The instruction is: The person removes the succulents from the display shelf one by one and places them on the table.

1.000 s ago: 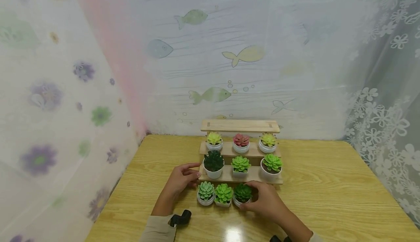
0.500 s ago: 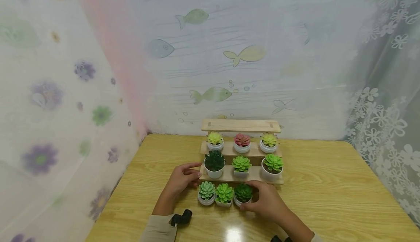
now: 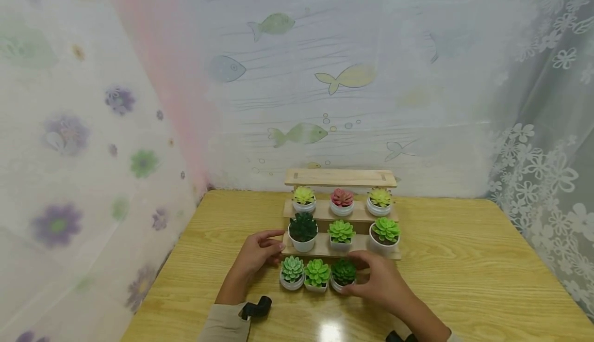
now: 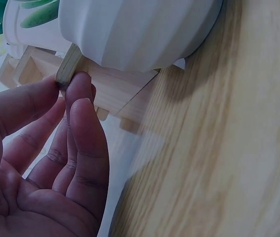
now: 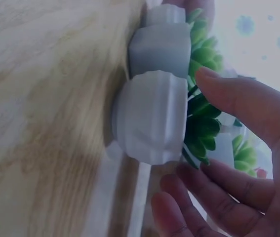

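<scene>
A wooden tiered shelf (image 3: 320, 250) carries potted artificial succulents. My left hand (image 3: 257, 250) pinches the left end of its lower board, between fingertips in the left wrist view. Along the shelf's front stand a pale green succulent (image 3: 292, 269), a bright green succulent (image 3: 317, 272) in a squarish pot and a dark green succulent (image 3: 344, 271) in a ribbed white pot. Around the right side of the dark green one is my right hand (image 3: 381, 282), fingers spread. In the right wrist view, its thumb (image 5: 228, 91) is over the leaves and the other fingers are beside the pot.
On the lower board stand a dark succulent (image 3: 303, 227) and two bright green ones. Higher up are two yellow-green succulents and a red succulent (image 3: 342, 197). A bare top board (image 3: 341, 178) is close to the printed curtain (image 3: 417, 99). The wooden table (image 3: 464, 259) extends on both sides.
My right hand has drawn slightly right, its fingers loosening from the dark green succulent's pot. The left hand stays at the shelf's end, and the pots have not visibly moved.
</scene>
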`<action>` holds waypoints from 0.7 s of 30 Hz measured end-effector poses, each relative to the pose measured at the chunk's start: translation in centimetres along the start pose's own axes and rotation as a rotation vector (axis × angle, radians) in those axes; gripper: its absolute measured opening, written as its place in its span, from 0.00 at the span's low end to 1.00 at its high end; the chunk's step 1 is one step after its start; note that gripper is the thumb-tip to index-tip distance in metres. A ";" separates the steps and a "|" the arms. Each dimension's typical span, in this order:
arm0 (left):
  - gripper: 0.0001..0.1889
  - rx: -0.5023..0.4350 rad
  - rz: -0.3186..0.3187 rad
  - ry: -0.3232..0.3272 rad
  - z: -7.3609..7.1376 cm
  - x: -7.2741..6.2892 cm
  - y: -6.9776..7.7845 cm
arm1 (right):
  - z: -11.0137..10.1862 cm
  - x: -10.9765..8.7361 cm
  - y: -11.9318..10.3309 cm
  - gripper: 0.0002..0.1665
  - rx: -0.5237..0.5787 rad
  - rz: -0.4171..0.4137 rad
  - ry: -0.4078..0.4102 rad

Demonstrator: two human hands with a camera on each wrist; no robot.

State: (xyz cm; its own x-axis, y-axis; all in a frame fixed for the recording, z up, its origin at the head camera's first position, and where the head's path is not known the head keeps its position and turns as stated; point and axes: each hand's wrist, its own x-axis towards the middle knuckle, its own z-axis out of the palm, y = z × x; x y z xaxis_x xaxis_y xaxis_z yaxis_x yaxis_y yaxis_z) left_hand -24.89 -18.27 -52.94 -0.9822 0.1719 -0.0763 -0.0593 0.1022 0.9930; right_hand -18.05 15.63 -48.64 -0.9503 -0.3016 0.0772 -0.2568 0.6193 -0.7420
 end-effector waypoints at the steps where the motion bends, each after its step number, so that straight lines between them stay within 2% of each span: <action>1: 0.25 0.000 0.001 -0.001 0.0 0.0 0.0 | -0.1 0.0 0.0 0.41 -0.003 -0.004 0.002; 13: 0.25 -0.002 -0.001 0.005 -0.1 0.0 -0.2 | -1.2 0.2 -0.8 0.43 0.018 -0.016 -0.017; 21: 0.24 0.009 -0.012 0.013 0.0 0.1 -0.1 | -2.3 0.0 -2.0 0.40 -0.010 -0.120 0.039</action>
State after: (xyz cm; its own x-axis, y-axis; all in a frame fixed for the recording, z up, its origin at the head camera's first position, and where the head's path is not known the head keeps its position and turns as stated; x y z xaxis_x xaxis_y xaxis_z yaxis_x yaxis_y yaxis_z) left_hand -25.00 -18.27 -53.02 -0.9836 0.1576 -0.0874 -0.0698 0.1135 0.9911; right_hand -17.98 16.04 -45.67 -0.9186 -0.3458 0.1915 -0.3711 0.5877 -0.7189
